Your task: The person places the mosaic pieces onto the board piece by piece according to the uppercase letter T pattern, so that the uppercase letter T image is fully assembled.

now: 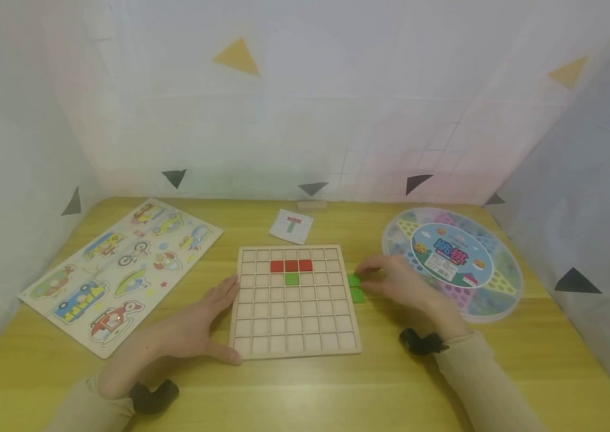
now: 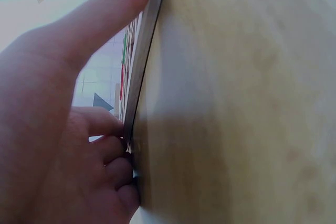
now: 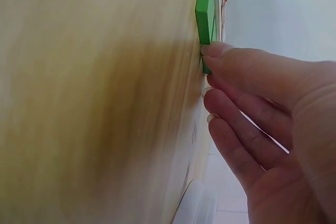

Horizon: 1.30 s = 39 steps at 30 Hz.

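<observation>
A wooden grid board (image 1: 278, 327) lies flat in the middle of the table. Three red square tiles (image 1: 291, 266) form a row in its upper part, with one green tile (image 1: 292, 279) below the middle one. Along the board's left side my left hand (image 1: 191, 330) is spread, fingertips at the edge and thumb at the near corner. Two more green tiles lie by the right edge. My right hand (image 1: 399, 285) pinches the farther green tile (image 3: 206, 66) between thumb and fingers; the nearer green tile (image 3: 205, 9) lies beside the thumb tip.
Behind the board lies a small card (image 1: 283, 228) printed with a red and green T. A vehicle puzzle board (image 1: 148, 288) is at left. At right, a round, clear-rimmed game box (image 1: 477, 300) sits close behind my right hand. A small wooden block (image 1: 312, 205) is by the back wall.
</observation>
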Tool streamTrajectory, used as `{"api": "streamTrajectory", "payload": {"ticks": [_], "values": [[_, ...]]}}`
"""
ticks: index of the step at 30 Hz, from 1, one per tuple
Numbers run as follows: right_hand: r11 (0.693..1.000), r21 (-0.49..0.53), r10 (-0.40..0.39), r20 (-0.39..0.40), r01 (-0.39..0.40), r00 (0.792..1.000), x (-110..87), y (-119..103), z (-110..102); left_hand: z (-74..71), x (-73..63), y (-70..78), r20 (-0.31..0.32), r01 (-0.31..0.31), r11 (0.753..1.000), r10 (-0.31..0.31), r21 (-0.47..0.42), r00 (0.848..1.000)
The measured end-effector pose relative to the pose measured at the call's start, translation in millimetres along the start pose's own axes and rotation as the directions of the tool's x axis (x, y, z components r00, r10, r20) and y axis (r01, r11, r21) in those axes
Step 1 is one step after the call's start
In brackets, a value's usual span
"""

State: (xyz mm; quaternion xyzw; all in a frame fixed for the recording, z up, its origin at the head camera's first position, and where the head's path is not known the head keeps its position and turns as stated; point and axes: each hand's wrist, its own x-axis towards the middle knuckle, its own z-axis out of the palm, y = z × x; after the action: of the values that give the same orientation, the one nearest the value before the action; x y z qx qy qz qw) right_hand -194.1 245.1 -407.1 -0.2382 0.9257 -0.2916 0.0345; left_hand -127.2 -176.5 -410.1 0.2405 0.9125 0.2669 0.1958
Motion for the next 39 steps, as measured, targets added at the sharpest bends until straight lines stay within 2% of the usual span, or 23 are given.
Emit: {"api": "streamTrajectory", "payload": {"ticks": [39], "values": [[1.000, -0.014, 0.004, -0.045, -0.005, 0.999, 0.9, 2.5, 2.9, 1.6, 0.5, -2.0, -0.004, -0.008, 1.000, 0.008, 0.006, 1.000]]}}
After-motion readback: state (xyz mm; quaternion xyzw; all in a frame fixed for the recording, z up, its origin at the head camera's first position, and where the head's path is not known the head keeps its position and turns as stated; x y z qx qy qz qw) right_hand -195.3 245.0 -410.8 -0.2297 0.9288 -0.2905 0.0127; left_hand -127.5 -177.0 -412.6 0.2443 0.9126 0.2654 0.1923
